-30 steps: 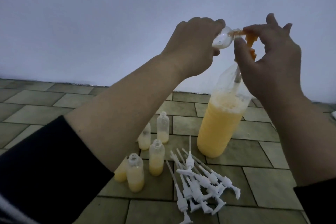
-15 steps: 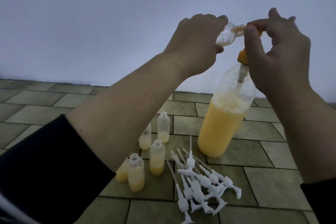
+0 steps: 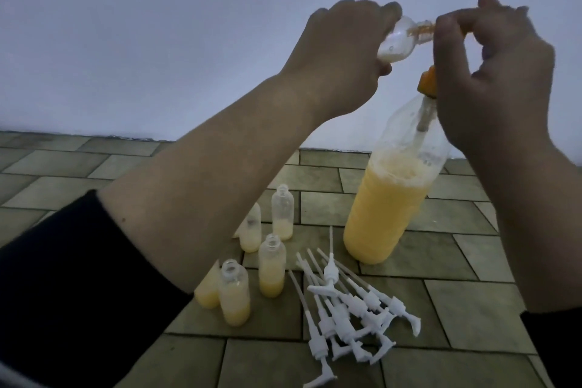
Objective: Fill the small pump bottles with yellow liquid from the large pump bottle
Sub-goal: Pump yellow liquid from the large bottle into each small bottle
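Note:
A large clear bottle [image 3: 387,208], about two-thirds full of yellow liquid, stands on the tiled floor with an orange pump head [image 3: 426,80] on top. My left hand [image 3: 340,57] grips a small clear bottle [image 3: 400,39] tipped sideways, its mouth against the orange spout; a little pale liquid lies inside. My right hand [image 3: 491,69] curls over the pump head, fingers on the spout. Several small open bottles [image 3: 271,271] partly filled with yellow stand on the floor below my left arm.
A heap of white pump tops with long dip tubes [image 3: 349,302] lies on the tiles in front of the large bottle. A pale wall [image 3: 157,25] rises behind the floor. My left forearm hides part of the small bottle group.
My right hand has risen and the orange pump head has come up with it, showing more of the stem. The small bottle stays at the spout in my left hand.

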`<act>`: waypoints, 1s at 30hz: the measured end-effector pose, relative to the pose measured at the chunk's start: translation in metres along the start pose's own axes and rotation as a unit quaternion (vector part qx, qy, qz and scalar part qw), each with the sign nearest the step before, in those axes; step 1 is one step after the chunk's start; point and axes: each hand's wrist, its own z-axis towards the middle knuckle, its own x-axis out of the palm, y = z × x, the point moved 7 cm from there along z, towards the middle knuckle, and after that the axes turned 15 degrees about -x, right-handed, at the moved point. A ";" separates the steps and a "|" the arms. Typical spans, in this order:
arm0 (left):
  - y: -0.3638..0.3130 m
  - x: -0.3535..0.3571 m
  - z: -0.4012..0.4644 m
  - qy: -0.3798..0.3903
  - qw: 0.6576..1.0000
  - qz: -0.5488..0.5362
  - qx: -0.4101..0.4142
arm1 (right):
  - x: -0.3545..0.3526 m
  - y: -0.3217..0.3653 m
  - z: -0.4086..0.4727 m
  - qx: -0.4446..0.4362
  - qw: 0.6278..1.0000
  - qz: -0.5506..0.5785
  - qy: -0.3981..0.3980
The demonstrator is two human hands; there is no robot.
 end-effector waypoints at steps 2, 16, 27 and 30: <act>0.001 0.006 -0.003 0.007 1.000 -0.004 -0.005 | 0.007 0.000 -0.008 -0.018 1.000 -0.012 0.005; -0.003 0.010 -0.004 0.010 1.000 -0.011 -0.005 | 0.009 -0.001 -0.011 -0.019 1.000 -0.010 0.017; 0.011 0.001 0.000 0.067 0.988 -0.124 -0.060 | 0.000 0.001 0.005 0.005 0.998 0.037 0.043; 0.021 0.009 -0.002 0.102 0.968 -0.204 -0.103 | 0.001 0.000 0.003 0.015 0.998 0.029 0.060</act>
